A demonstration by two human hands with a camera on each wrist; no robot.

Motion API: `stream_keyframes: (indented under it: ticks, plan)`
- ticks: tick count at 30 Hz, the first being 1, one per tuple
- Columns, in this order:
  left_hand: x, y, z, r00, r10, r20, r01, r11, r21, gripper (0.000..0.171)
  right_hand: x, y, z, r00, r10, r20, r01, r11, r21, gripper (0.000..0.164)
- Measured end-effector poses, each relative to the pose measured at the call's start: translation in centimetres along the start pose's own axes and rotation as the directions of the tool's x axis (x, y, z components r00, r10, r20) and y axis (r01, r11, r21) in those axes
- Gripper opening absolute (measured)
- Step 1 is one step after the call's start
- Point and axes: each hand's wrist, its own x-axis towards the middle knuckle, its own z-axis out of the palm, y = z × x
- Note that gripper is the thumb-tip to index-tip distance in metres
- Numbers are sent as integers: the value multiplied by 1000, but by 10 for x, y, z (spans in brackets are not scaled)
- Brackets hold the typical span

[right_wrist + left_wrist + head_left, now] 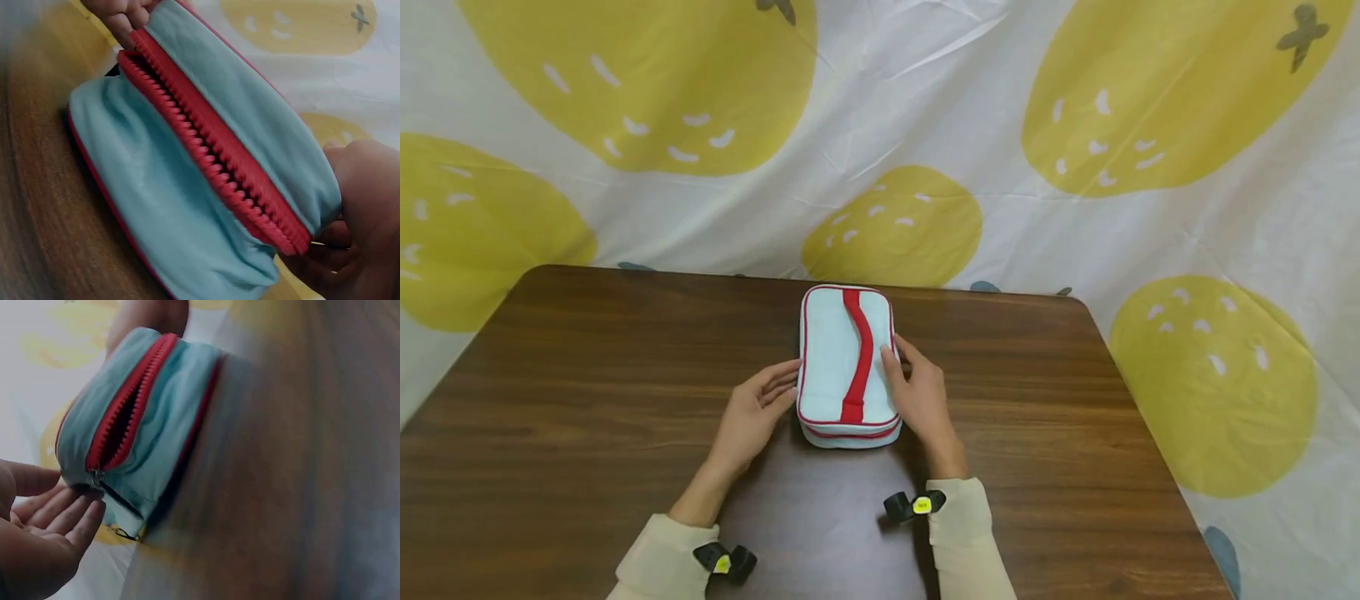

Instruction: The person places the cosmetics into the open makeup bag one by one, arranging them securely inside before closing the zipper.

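A pale blue zip pouch (pixel 831 358) with red piping lies flat on the wooden table. Along its top runs a red carry strap (pixel 867 350). My left hand (pixel 748 421) is at the pouch's left side, its fingers fairly straight and the tips right at the fabric. On the opposite side, my right hand (pixel 922 398) holds the edge, thumb over the top and fingers down the side. Both wrist views show the chunky red zipper (pixel 250 165) with its teeth parted. The metal zipper pull (pixel 97 478) hangs near my left fingertips. The pouch's inside is dark and hidden.
The brown wood-grain table (pixel 587 400) extends to both sides of the pouch. Behind it hangs a white curtain (pixel 917 100) printed with yellow fruit. A small black wrist camera (pixel 730 564) sticks out from my left cuff, another wrist camera (pixel 913 505) from the right.
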Motion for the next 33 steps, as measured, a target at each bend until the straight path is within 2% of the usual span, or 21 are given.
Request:
stream_keyframes:
  ticks: [5, 8, 12, 14, 16, 19, 24, 26, 29, 32, 33]
  plan:
    - [3, -10, 3, 994, 100, 53, -102, 995, 21, 38, -2, 0, -8, 999, 29, 41, -29, 1000, 6, 48]
    - [6, -13, 3, 986, 150, 70, -158, 978, 136, 36, -1, 2, -10, 998, 33, 51, -33, 999, 3, 48]
    - [15, -13, 2, 968, 236, 82, -249, 904, 349, 42, 2, 4, -11, 999, 28, 34, -27, 999, -20, 48]
    - [20, -12, 2, 956, 277, 98, -292, 868, 402, 45, 3, 4, -11, 999, 22, 30, -21, 999, -30, 49]
    - [24, -13, 3, 942, 307, 134, -335, 850, 407, 45, 3, 6, -12, 999, 23, 35, -22, 999, -34, 49]
    - [30, -15, 4, 914, 357, 194, -406, 821, 402, 42, 2, 10, -15, 998, 24, 50, -22, 999, -31, 49]
    - [39, -19, 2, 843, 458, 283, -538, 738, 407, 37, -4, 15, -20, 995, 26, 96, -27, 1000, 8, 50]
    - [43, -20, -2, 816, 482, 318, -576, 714, 397, 37, -9, 17, -22, 992, 33, 121, -37, 999, 25, 51]
    - [46, -21, -7, 776, 502, 381, -623, 700, 349, 37, -16, 18, -26, 989, 34, 142, -40, 998, 45, 52]
    - [47, -20, -8, 726, 526, 443, -674, 671, 310, 42, -23, 18, -30, 991, 16, 133, -28, 995, 91, 51]
    - [46, -18, -7, 719, 522, 459, -679, 669, 303, 43, -26, 18, -31, 992, 13, 127, -27, 994, 106, 51]
